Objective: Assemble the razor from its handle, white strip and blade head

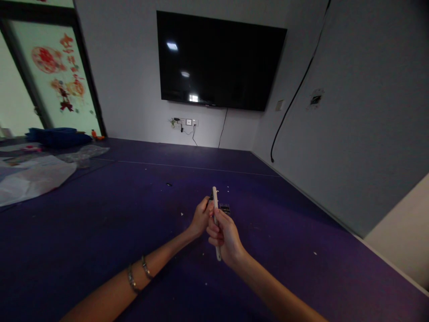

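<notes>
My right hand [225,235] is closed around a slim white stick-shaped tool [215,197], held nearly upright, with its lower end [219,255] poking out below the fist. Just behind it, my left hand [202,218] is closed in a pinch, fingers partly covered by the tool and my right hand. A small dark piece [211,197] shows at the left fingertips; its kind is too small to tell. To the right of the tool sits a small dark part with pale lines [225,209]; whether it is held or lies on the surface, I cannot tell.
Both arms reach over a wide purple-blue surface [150,232], dotted with white scraps and a small black piece [169,184]. At left lie white plastic sheeting [40,179] and dark blue fabric [56,137]. A black cable [298,89] hangs at right; a television [217,62] is on the wall.
</notes>
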`<state>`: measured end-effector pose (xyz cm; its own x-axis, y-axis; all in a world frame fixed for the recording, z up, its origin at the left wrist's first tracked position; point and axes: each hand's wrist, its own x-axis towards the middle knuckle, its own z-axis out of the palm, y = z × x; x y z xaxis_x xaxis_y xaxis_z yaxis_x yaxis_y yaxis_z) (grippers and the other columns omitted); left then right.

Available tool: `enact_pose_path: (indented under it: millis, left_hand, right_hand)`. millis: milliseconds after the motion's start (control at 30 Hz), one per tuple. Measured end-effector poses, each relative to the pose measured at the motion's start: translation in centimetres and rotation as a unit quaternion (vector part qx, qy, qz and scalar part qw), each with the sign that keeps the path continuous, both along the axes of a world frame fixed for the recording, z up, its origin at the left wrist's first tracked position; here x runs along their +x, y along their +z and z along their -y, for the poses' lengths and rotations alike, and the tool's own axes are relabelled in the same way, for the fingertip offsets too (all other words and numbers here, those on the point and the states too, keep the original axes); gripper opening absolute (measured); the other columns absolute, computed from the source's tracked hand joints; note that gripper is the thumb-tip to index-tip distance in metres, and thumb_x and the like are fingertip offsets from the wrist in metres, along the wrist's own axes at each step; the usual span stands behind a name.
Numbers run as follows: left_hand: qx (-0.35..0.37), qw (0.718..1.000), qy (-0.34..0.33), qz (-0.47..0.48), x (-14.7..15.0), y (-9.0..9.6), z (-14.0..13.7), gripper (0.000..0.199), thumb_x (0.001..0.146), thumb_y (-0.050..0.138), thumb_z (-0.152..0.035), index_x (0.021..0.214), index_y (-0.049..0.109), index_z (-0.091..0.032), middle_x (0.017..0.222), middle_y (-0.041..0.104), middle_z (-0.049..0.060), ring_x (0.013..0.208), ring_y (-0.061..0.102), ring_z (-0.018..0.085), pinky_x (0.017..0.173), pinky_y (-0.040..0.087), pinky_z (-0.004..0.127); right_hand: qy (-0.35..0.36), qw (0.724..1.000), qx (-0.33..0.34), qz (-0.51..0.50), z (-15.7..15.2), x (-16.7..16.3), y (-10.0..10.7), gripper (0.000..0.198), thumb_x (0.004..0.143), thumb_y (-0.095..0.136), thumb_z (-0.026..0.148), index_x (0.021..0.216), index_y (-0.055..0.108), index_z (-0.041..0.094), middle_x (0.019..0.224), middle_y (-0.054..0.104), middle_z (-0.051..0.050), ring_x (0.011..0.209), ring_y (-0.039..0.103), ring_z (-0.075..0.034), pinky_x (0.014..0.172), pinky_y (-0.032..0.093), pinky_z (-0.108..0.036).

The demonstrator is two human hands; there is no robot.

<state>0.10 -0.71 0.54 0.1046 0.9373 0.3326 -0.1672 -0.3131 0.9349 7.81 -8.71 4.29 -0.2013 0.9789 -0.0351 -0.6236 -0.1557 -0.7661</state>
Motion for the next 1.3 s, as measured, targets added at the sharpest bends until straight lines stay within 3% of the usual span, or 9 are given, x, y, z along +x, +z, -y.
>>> enact_pose_path:
  millis: [100,267,567,767,967,1167,1300]
  left_hand:
    - [-0.013,1.000,0.009,0.006,-0.1,0.3,0.2,0.020,0.075,0.055,-0.033,0.066,0.046,-0.018,0.054,0.039,-0.007,0.049,0.034,0.008,0.047,0.028,0.018]
    - [-0.016,1.000,0.000,0.005,-0.2,0.1,0.3,0.016,0.073,0.056,-0.029,0.068,0.046,-0.018,0.057,0.042,-0.006,0.053,0.036,0.008,0.051,0.032,0.018]
    - [-0.040,0.999,-0.006,0.013,0.0,0.3,0.8,0.018,0.070,0.059,-0.027,0.063,0.046,-0.018,0.053,0.039,-0.007,0.049,0.034,0.007,0.047,0.029,0.018]
    - [-0.013,1.000,-0.001,0.007,0.0,0.1,0.6,0.017,0.070,0.060,-0.029,0.065,0.049,-0.018,0.055,0.042,-0.006,0.053,0.037,0.008,0.051,0.032,0.018]
    - [-0.035,0.999,-0.006,0.019,0.1,0.4,0.8,0.017,0.071,0.059,-0.029,0.065,0.047,-0.018,0.056,0.043,-0.005,0.053,0.038,0.008,0.050,0.032,0.018]
    - [-0.004,1.000,0.018,-0.005,-0.2,0.6,0.1,0.021,0.076,0.054,-0.031,0.064,0.042,-0.018,0.056,0.037,-0.007,0.050,0.032,0.006,0.047,0.029,0.017]
    - [0.002,1.000,0.017,-0.010,-0.2,0.7,0.0,0.023,0.079,0.049,-0.036,0.067,0.041,-0.018,0.054,0.035,-0.007,0.048,0.032,0.006,0.046,0.029,0.017]
  right_hand:
    - [0.003,1.000,-0.021,0.008,0.5,-0.3,-0.1,0.032,0.070,0.064,0.044,0.072,0.043,0.020,0.044,0.029,0.012,0.036,0.012,-0.002,0.034,0.004,-0.016]
    - [-0.002,1.000,0.012,-0.011,0.1,-0.3,0.4,0.032,0.069,0.065,0.042,0.073,0.043,0.020,0.044,0.029,0.012,0.036,0.012,-0.002,0.035,0.004,-0.016]
    - [-0.010,1.000,0.006,-0.009,0.2,-0.5,-0.1,0.031,0.069,0.065,0.042,0.073,0.044,0.020,0.044,0.027,0.012,0.036,0.012,-0.002,0.035,0.004,-0.016]
    - [-0.012,1.000,0.000,-0.020,0.5,-0.4,-0.1,0.030,0.070,0.064,0.042,0.073,0.044,0.020,0.044,0.027,0.012,0.036,0.013,-0.002,0.035,0.004,-0.016]
    - [-0.011,0.999,0.013,-0.029,0.3,-0.3,0.6,0.030,0.068,0.066,0.039,0.072,0.043,0.020,0.043,0.028,0.012,0.037,0.012,-0.002,0.035,0.003,-0.016]
    - [0.011,1.000,-0.016,-0.007,0.9,-1.0,0.0,0.029,0.071,0.063,0.043,0.073,0.044,0.020,0.043,0.028,0.012,0.036,0.013,-0.002,0.034,0.004,-0.016]
    - [-0.008,1.000,0.010,-0.019,0.5,-0.4,0.8,0.027,0.072,0.063,0.039,0.072,0.044,0.019,0.043,0.028,0.011,0.036,0.012,-0.002,0.034,0.005,-0.015]
